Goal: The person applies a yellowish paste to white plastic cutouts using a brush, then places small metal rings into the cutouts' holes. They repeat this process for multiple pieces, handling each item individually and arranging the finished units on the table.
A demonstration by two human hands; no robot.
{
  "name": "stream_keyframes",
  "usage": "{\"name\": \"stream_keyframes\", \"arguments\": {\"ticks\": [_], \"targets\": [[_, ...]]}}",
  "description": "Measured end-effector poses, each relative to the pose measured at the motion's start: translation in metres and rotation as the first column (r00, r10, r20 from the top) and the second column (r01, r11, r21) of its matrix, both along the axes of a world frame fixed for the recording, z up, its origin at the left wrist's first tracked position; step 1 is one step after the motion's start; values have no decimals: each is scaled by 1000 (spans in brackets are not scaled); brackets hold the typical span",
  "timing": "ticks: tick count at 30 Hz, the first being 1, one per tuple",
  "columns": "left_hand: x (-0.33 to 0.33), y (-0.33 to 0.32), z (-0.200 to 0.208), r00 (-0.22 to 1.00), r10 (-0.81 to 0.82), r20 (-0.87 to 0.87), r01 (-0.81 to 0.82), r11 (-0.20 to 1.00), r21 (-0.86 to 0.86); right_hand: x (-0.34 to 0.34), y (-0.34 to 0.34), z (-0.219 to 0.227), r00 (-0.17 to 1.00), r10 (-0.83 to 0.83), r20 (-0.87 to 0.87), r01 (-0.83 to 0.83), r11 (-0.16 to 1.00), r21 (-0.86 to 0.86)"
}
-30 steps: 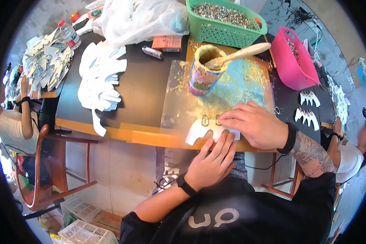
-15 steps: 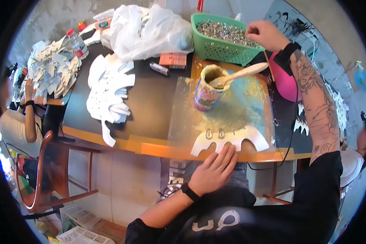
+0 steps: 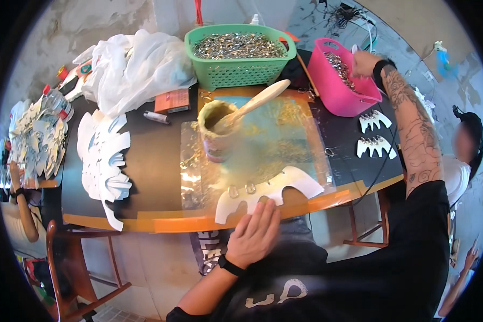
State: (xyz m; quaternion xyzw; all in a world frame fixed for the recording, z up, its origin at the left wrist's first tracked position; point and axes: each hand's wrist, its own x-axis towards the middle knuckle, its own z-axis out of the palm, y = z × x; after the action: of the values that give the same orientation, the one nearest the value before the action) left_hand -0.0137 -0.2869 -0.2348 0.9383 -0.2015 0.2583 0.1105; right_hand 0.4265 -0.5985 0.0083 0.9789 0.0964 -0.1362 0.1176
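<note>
My left hand (image 3: 255,233) lies flat with outstretched fingers on the near edge of a scalloped white sheet piece (image 3: 300,181). On that piece sit two small metal buckles (image 3: 250,187), side by side. My right hand (image 3: 366,64) is bent at the far right side of a pink basket (image 3: 341,102), its curled fingertips close to the small metal fittings (image 3: 338,70) inside; whatever it pinches is too small to make out. Beyond the white piece stands a paste-smeared can (image 3: 216,147), a wooden-handled brush (image 3: 260,101) leaning in it.
A green basket (image 3: 236,74) full of metal fittings stands at the back. Left are a stack of white pieces (image 3: 103,161), a plastic bag (image 3: 139,75) and an orange box (image 3: 172,101). Two small white pieces with fittings (image 3: 375,146) lie right. Co-workers sit on both sides.
My right hand has gone from over the green basket rightward to the pink basket. The view has turned right. My left hand stays on the white piece.
</note>
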Motion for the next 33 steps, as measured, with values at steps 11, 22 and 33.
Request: {"name": "stream_keyframes", "arguments": {"ticks": [11,22,33], "targets": [[1,-1,-7,1000,-2,30,0,998,60,10,-46,-52,976,142,-166,-124,986,114],[5,-7,-10,998,7,65,-10,999,34,-61,-20,7,987,154,-41,-41,496,867],[-2,-4,2,996,-33,-78,28,998,-56,-181,108,-106,952,262,-159,-15,558,830]]}}
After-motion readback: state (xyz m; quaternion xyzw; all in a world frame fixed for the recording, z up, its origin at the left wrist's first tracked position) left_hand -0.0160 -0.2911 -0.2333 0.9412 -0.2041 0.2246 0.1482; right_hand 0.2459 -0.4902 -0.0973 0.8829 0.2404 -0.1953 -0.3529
